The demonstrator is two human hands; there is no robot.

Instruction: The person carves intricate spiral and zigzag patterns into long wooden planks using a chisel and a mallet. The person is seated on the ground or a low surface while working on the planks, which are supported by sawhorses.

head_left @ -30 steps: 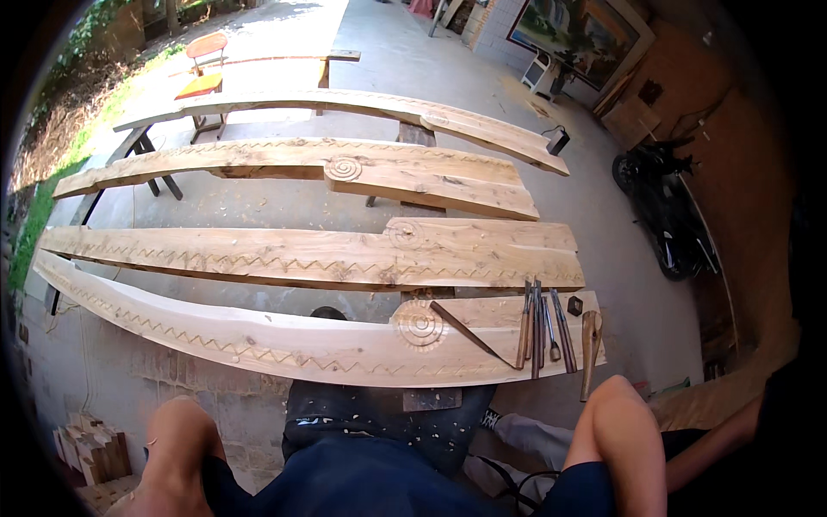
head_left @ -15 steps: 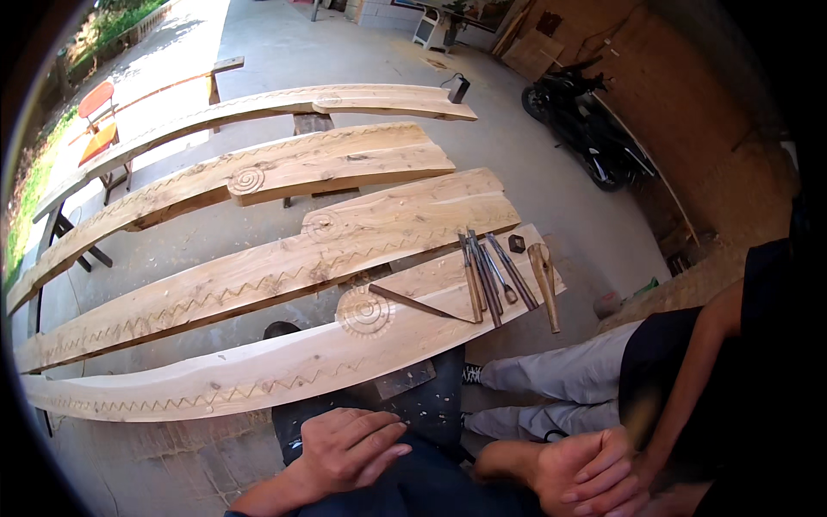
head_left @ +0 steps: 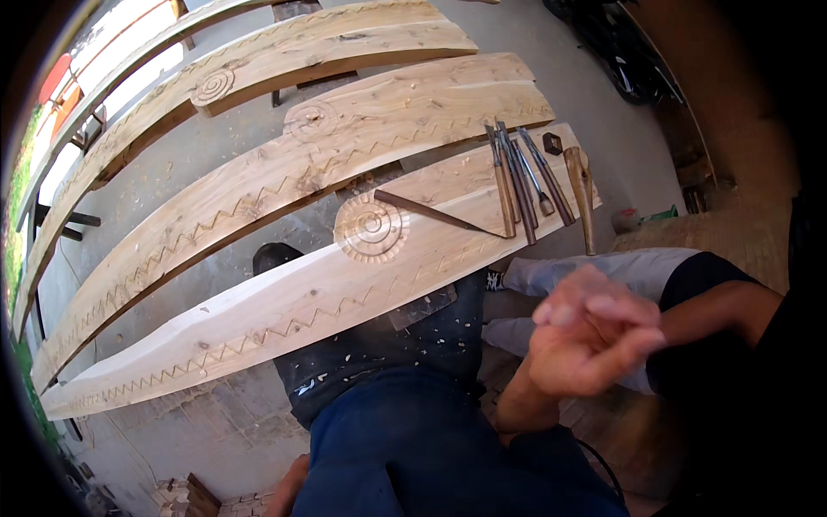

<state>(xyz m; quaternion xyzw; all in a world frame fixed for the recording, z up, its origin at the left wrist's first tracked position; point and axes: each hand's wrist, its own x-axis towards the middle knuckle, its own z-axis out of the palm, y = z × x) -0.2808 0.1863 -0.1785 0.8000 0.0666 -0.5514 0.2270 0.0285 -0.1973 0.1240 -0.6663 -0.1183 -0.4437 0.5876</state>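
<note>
"What's farthest left?"
"An orange chair point(head_left: 55, 79), at ten o'clock. Then the nearest carved board point(head_left: 258, 320), its narrow end at eight, its broad end at two, a zigzag running along it."
"And the left hand?"
"Only a sliver of the left arm point(head_left: 290, 489) shows, at seven; I cannot tell how that hand is gripping."
"Anything lying on the board?"
"First, its round rosette point(head_left: 372, 224) sits just off centre toward ten. A dark tapering stick point(head_left: 438, 214) lies toward one, its blunt end over the rosette's rim. At two come the chisels point(head_left: 519, 191), side by side, then a wooden club point(head_left: 581, 202) between two and three."
"Which leaves the right hand point(head_left: 594, 340)?"
"At four, raised and blurred, palm showing. Grip released: the fingers bend loosely and nothing shows in them. In this view it overlaps the co-worker's pale trousers point(head_left: 551, 272), at three."
</note>
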